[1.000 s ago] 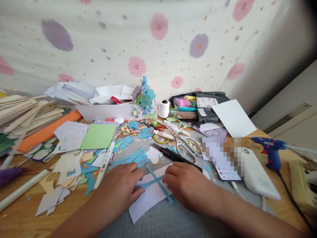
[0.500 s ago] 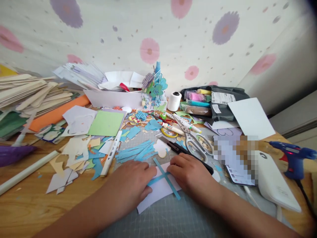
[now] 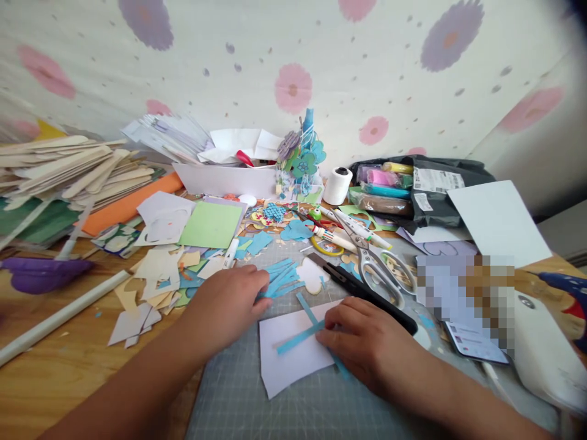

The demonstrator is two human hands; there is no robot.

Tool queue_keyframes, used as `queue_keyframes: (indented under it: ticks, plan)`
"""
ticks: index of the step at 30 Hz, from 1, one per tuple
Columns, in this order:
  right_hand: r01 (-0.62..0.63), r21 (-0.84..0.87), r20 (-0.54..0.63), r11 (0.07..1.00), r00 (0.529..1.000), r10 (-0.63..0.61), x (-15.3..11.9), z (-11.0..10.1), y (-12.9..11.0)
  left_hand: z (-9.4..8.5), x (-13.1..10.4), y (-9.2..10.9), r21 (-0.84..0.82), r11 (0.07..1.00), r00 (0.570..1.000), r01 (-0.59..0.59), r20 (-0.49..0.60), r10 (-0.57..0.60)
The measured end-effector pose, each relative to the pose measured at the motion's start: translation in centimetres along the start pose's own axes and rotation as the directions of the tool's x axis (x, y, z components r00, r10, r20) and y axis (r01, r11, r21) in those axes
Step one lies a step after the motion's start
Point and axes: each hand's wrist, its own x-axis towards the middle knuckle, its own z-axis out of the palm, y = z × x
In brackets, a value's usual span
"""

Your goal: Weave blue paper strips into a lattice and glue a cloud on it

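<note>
A white paper piece point(image 3: 288, 373) lies on the grey cutting mat point(image 3: 229, 403), with two blue paper strips point(image 3: 293, 343) crossed on it. My right hand point(image 3: 367, 336) rests over the paper's right side, its fingers closed on the end of one strip near the crossing. My left hand point(image 3: 233, 302) is off the paper, at the near left edge of a pile of blue paper strips point(image 3: 284, 275). Its thumb and fingers are apart, with strips showing between them. Whether it grips one is partly hidden.
A black utility knife point(image 3: 367, 293) and scissors point(image 3: 376, 269) lie beyond my right hand. A phone point(image 3: 477, 342), a white power bank point(image 3: 545, 348) and a blue glue gun point(image 3: 568, 284) are at the right. Paper scraps point(image 3: 156, 269) and a white stick point(image 3: 64, 318) lie left.
My left hand has left the crossed strips and moved up and left to the strip pile. The right hand stays at the crossing. The view has shifted left.
</note>
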Motion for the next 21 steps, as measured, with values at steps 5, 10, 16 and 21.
queue_keyframes:
  ticks: [5, 10, 16, 21]
  plan:
    - [-0.005, -0.012, 0.018, 1.0, 1.0, 0.006, -0.1, 0.4, 0.1, 0.9, 0.5, 0.5, -0.055, 0.998, 1.0, 0.019, 0.006, -0.019]
    - [0.008, -0.022, 0.0, 1.0, 1.0, -0.008, -0.2, 0.5, 0.1, 1.0, 0.6, 0.3, -0.105, 0.993, 0.999, 0.051, 0.022, -0.049]
    - [0.023, -0.022, -0.022, 0.999, 0.999, -0.024, -0.2, 0.5, 0.1, 1.5, 1.0, -0.1, -0.168, 0.983, 0.997, 0.077, 0.032, -0.072]
    - [0.018, -0.016, -0.01, 1.0, 1.0, -0.019, -0.3, 0.4, 0.0, 1.3, 0.9, -0.3, -0.204, 0.977, 0.998, 0.058, -0.007, -0.06]
